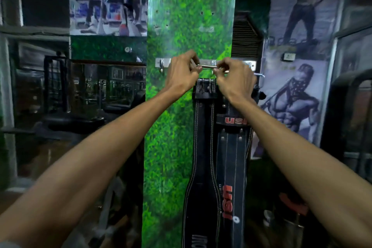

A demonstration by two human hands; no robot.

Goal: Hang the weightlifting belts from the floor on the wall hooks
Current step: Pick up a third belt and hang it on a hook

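A black leather weightlifting belt with white stitching hangs down the green pillar, its top end just under my hands. Its steel buckle bar lies level in front of the metal hook rail. My left hand pinches the bar's left end and my right hand pinches its right end. Whether the buckle sits on a hook is hidden by my fingers. A second black belt with red lettering hangs beside it on the right. One bare hook shows at the rail's left end.
The green grass-patterned pillar fills the centre. Mirrors and dark gym machines stand to the left. Posters of athletes cover the wall on the right, with a dark machine frame beyond. A metal bottle stands low right.
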